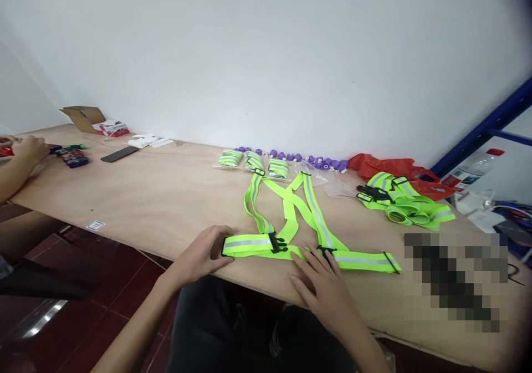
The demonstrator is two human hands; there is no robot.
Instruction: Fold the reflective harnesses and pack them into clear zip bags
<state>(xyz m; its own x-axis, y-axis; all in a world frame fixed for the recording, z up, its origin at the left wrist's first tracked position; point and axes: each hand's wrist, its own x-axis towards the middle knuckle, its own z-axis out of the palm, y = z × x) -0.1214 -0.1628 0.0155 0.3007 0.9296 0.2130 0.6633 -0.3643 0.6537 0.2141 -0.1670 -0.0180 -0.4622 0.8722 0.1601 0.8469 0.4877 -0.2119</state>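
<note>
A fluorescent yellow-green reflective vest (318, 207) made of straps lies spread on the wooden table, its shoulder straps crossing. At the near-left end of its waist strap is my left hand (205, 254), thumb and fingers on either side of the black slider there. A black side-release buckle (278, 243) sits unclipped just right of it, prongs showing. My right hand (322, 284) rests flat with fingers spread on the waist strap, its fingertips by a second black buckle piece (327, 250). The strap's right end carries a black slider (391, 262).
Behind the vest are bagged folded straps (278, 168) and several purple rolls (322, 163). To the right lie a second bundled vest (409, 204), a red plastic bag (384, 168) and a bottle (477, 168). At far left, another person's hands (31, 148) work near a cardboard box (85, 119).
</note>
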